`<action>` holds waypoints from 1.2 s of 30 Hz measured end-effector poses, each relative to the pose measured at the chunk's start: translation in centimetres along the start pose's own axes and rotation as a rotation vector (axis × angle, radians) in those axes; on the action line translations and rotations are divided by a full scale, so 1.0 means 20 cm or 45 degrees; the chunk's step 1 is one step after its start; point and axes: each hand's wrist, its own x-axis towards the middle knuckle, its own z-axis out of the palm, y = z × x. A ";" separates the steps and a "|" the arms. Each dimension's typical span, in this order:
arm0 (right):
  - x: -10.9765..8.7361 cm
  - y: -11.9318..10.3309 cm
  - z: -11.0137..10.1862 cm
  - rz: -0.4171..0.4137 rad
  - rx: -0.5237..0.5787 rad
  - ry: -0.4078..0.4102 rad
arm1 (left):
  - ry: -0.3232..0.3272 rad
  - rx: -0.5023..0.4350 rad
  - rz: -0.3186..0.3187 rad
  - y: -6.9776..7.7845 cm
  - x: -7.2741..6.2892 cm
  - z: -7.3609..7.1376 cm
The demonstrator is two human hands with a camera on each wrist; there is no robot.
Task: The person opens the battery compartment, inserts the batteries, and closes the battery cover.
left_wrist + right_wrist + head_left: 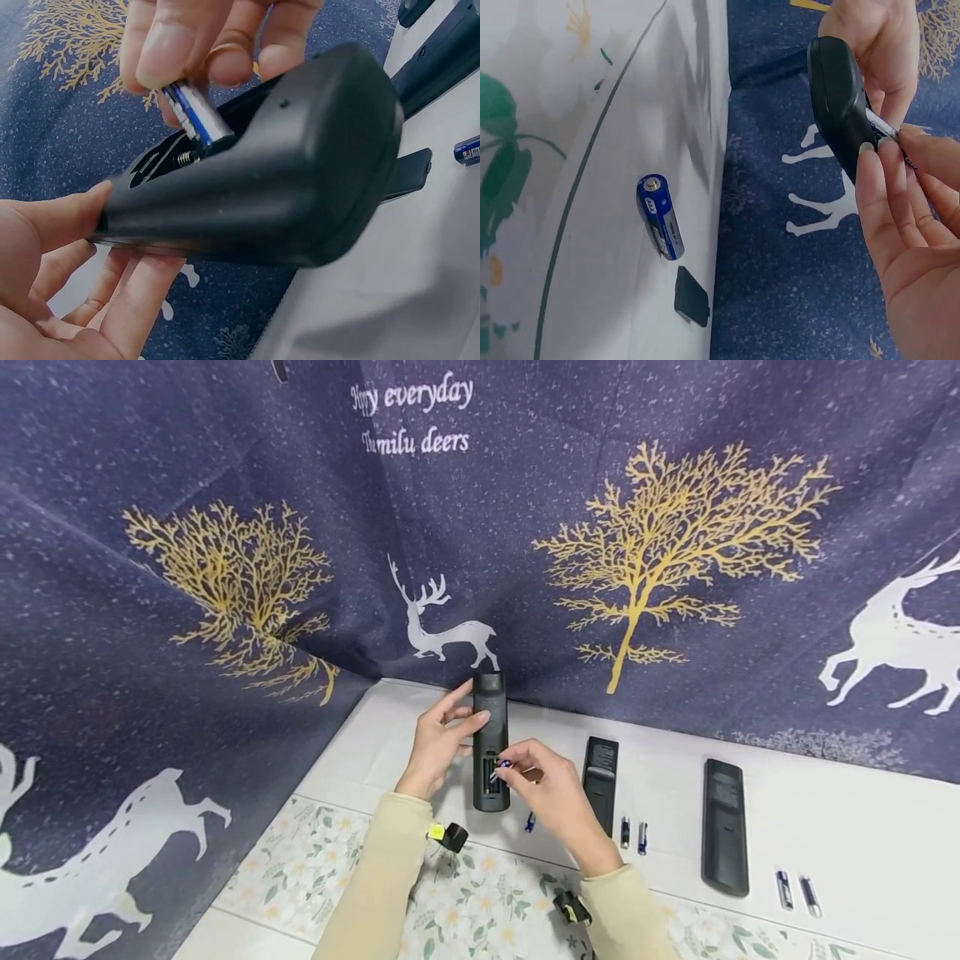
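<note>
My left hand grips a black remote control by its side, back facing me and held upright above the table. Its battery compartment lies uncovered, and a coil spring shows inside. Between thumb and fingers, my right hand pinches a blue and silver battery. That battery is tilted, its lower end in the compartment opening. On the table below lies a loose blue AAA battery, with the small black battery cover beside it in the right wrist view.
Two more black remotes, a nearer one and a farther one, lie to the right. Each has a pair of batteries beside it, such as this battery and this one. A dark blue printed curtain hangs behind the white table.
</note>
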 end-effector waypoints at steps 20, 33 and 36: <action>-0.01 0.04 0.04 -0.181 -0.128 -0.012 | -0.013 0.013 0.000 0.00 -0.01 -0.01; -0.01 0.05 0.06 -0.110 -0.060 0.076 | -0.004 0.009 0.000 0.00 -0.01 0.00; 0.00 0.05 0.06 -0.132 -0.072 0.071 | -0.009 0.011 0.000 0.00 -0.01 0.00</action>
